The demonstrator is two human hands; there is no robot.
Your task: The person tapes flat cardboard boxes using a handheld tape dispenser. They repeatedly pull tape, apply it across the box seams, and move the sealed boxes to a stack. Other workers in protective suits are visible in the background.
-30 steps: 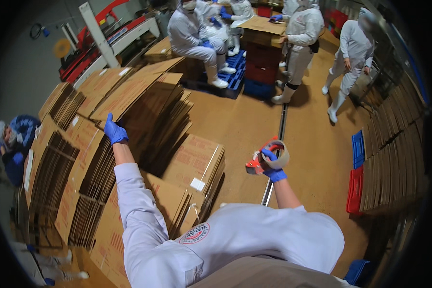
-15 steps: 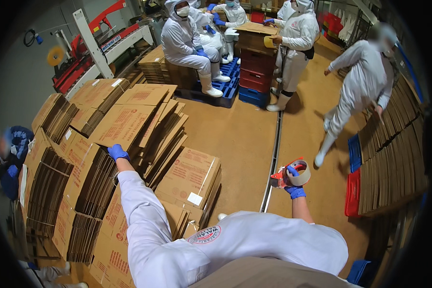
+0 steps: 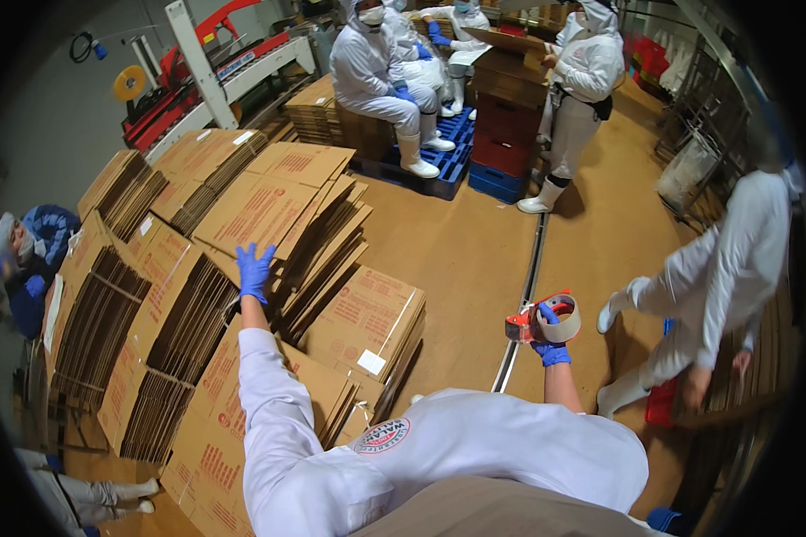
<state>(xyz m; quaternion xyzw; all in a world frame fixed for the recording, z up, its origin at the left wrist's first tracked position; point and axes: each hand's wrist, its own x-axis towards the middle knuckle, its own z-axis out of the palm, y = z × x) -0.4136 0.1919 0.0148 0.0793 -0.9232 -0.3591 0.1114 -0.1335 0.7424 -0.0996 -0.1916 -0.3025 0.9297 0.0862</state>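
My left hand (image 3: 254, 271), in a blue glove, reaches out with fingers spread over the leaning stacks of flattened cardboard boxes (image 3: 278, 210), close to the edge of one flat box. My right hand (image 3: 551, 340), also in a blue glove, grips a red tape dispenser (image 3: 539, 320) with a roll of tan tape, held out over the brown floor beside a metal floor rail (image 3: 521, 295). Both sleeves are white.
Several people in white suits work at stacked boxes on blue pallets (image 3: 439, 161) at the back. Another person in white (image 3: 716, 286) walks by close on my right. A red taping machine (image 3: 210, 67) stands at back left. A person in blue (image 3: 27, 268) is at far left.
My left hand has stretched further out onto the flat boxes. My right hand with the tape dispenser has shifted right. The person in white on the right has walked closer.
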